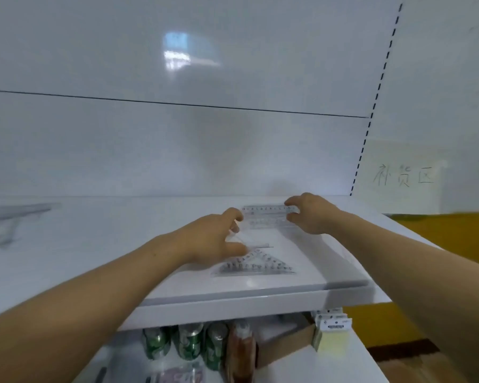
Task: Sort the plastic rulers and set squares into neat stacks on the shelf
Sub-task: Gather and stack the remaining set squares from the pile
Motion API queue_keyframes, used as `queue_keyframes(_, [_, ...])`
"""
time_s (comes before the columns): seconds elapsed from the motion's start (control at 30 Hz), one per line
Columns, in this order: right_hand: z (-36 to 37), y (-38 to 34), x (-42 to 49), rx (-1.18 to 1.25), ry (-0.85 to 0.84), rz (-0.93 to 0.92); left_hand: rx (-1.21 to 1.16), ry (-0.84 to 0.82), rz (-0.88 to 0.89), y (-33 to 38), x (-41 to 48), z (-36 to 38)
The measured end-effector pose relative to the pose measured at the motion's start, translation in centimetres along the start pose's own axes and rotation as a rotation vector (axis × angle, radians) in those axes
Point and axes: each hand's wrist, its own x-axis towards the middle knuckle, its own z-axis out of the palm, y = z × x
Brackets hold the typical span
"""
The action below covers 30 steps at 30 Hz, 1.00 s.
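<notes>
Clear rulers [270, 214]: gripped at either end by left hand [216, 236] and right hand [313, 214]. Set squares [256, 265]: just beside left thumb, on shelf [94, 244].

Three cans [155, 342] [189, 345] [215, 348], one bottle [241, 352], two hands [213, 241] [313, 214]

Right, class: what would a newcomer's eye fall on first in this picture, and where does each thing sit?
The left hand and right hand meet at either end of the clear rulers, towards the back of the white shelf. Nearer the front edge lies a clear set square. Under the shelf, green cans stand in a row.
</notes>
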Motion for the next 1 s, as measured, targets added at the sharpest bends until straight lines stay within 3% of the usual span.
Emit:
queue_keyframes(0.2, [1.0,1.1,1.8,-0.053,-0.076,-0.173,0.026,0.03,-0.139,3.2,-1.8,1.7])
queue_keyframes(0.63, [1.5,1.9,0.5,-0.001,-0.066,-0.258,-0.039,0.028,-0.281,5.0,-2.5,2.1])
queue_keyframes(0.83, [0.3,-2.6,0.5,0.04,-0.059,-0.329,0.012,0.032,-0.359,1.7,-5.3,0.6])
queue_keyframes(1.0, [-0.4,-10.8,0.8,0.043,-0.098,-0.418,0.054,0.074,-0.524,-5.6,-10.8,-2.6])
